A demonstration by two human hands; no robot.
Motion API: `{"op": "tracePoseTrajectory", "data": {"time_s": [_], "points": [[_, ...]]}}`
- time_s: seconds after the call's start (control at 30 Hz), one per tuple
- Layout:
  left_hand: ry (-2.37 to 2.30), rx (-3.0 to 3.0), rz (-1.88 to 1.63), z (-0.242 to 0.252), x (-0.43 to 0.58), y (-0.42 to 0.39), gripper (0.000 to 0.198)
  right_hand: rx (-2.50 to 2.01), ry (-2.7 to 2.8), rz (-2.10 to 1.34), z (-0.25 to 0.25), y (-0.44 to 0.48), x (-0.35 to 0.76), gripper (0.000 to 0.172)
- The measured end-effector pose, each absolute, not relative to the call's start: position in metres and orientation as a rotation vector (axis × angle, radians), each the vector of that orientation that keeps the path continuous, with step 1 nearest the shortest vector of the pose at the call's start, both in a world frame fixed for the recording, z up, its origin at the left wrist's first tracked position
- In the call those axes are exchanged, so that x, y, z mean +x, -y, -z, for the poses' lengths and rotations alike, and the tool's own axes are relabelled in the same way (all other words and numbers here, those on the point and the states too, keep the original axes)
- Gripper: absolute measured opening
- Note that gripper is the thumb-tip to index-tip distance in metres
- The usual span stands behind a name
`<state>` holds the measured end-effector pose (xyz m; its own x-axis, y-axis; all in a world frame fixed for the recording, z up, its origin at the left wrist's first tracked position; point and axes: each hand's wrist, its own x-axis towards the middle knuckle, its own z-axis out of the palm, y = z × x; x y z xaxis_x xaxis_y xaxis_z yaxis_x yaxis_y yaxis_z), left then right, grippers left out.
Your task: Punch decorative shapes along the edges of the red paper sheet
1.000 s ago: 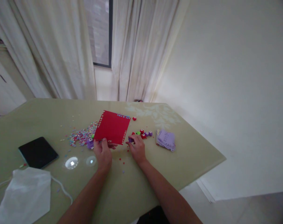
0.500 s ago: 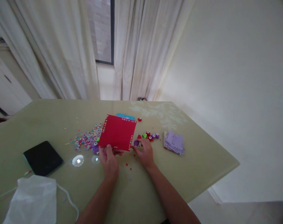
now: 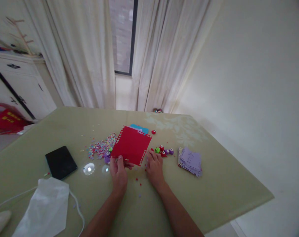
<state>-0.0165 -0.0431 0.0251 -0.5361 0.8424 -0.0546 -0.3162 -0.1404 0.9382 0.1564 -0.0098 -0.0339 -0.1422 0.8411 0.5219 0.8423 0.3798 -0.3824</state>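
Observation:
My left hand (image 3: 119, 176) pinches the lower left edge of a red sheet of paper (image 3: 132, 144), thumb on top and fingers beneath. Small cut-out shapes line several of the sheet's edges. Just right of the sheet, my right hand (image 3: 154, 167) is low over the table with its fingers bent; whatever they hold is hidden under them. Beyond it lie several small round pieces with eyes, among them a green one (image 3: 157, 150), a red one (image 3: 161, 147) and a purple one (image 3: 171, 151). A larger purple one (image 3: 107, 157) stands left of the sheet.
A heap of colourful paper bits (image 3: 102, 146) lies behind left on the table (image 3: 188, 204). Purple punched sheets (image 3: 190, 159) are stacked at right, blue paper (image 3: 142, 128) at the back. Left are a black tablet-like slab (image 3: 61, 162) and a white corded pouch (image 3: 44, 207).
The view has swung left, showing more of the cabinet. My right hand has come down over the small purple piece it was beside, which is now hidden. My left hand still holds the red sheet.

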Motion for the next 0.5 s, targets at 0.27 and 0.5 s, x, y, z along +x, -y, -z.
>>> {"op": "tracePoseTrajectory", "data": {"time_s": [0.27, 0.5], "points": [[-1.243, 0.827, -1.638, -0.029, -0.003, 0.053, 0.032, -1.423, 1.598, -0.048, 0.024, 0.016, 0.160, 0.026], [-1.212, 0.801, -1.538, -0.026, 0.006, 0.055, 0.040, -1.086, 1.197, -0.628, 0.009, 0.031, 0.162, 0.057]]}}
